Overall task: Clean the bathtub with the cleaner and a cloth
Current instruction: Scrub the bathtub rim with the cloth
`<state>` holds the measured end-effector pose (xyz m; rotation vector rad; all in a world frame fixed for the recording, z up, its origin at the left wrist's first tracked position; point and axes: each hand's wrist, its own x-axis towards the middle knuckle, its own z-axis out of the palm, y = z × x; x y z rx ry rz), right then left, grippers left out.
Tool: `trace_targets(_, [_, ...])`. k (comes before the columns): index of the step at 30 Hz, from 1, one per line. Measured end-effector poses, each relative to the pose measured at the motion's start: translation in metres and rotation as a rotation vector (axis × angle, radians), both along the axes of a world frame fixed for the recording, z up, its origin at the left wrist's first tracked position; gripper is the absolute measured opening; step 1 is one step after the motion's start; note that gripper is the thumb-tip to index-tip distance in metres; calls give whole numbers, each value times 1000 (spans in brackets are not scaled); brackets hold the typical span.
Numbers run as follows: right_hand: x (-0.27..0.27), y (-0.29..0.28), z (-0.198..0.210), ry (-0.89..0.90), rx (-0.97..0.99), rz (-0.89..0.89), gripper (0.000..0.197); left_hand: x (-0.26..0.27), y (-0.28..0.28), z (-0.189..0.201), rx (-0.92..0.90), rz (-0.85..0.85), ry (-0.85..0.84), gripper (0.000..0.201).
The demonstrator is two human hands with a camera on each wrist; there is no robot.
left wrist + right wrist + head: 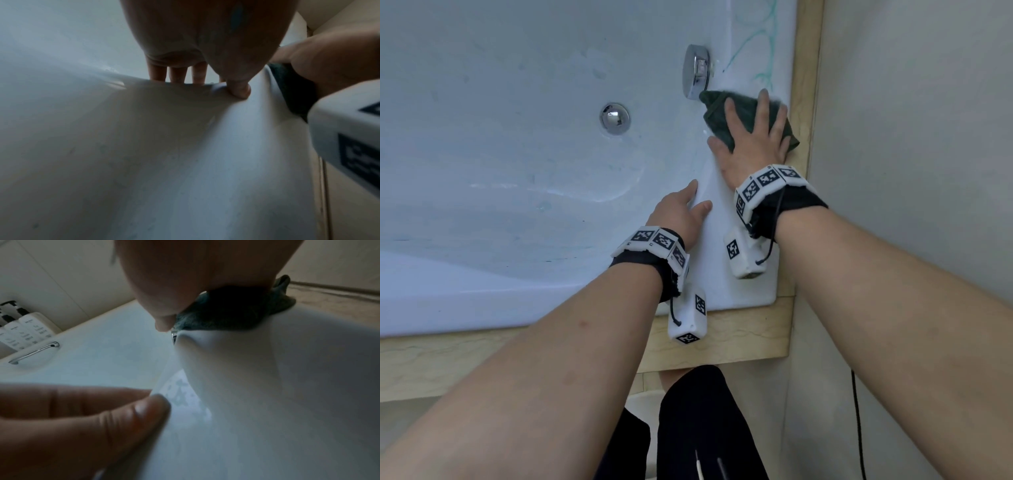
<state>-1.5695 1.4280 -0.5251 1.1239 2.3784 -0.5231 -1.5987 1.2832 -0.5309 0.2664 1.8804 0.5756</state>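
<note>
Head view shows the white bathtub [517,102] filling most of the frame, green scribbles on its rim. Spread flat, the right hand [753,140] presses the dark green cloth [717,102] onto that rim, beside the chrome overflow cap [697,72]. Nearer, the left hand [678,214] rests open-fingered over the edge.

A pale wood surround [750,339] frames the fixture along its near and right-hand edges. To the right stands a plain off-white wall [911,137], matt and unmarked. A black cable [858,428] hangs down in front of it near the lower corner. In the right wrist view, pale wall panels [51,272] rise behind three white pump bottles [22,331]. Lighting is soft and even.
</note>
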Motion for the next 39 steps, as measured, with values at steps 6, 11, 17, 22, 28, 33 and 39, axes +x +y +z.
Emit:
trace_targets(6, [22, -8, 5, 27, -45, 25, 61, -1, 7, 0, -18, -5, 26, 57])
trace_targets(11, [12, 2, 3, 20, -41, -11, 62, 0, 19, -1, 18, 1, 31, 59])
trace_targets(17, [-23, 33, -2, 35, 28, -44, 66, -1, 29, -8, 29, -23, 51, 62])
trace_targets(22, [0, 17, 2, 14, -19, -5, 67, -2, 34, -12, 43, -32, 66, 63])
trace_targets(28, [4, 14, 0, -10, -25, -13, 67, -1, 35, -14, 45, -39, 90, 63])
trace_targets(33, [-41, 44, -1, 13, 18, -52, 67, -3, 35, -16, 42, -60, 102, 63])
trace_targets(39, [-31, 39, 3, 6, 0, 12, 67, -5, 35, -14, 39, -76, 82, 63])
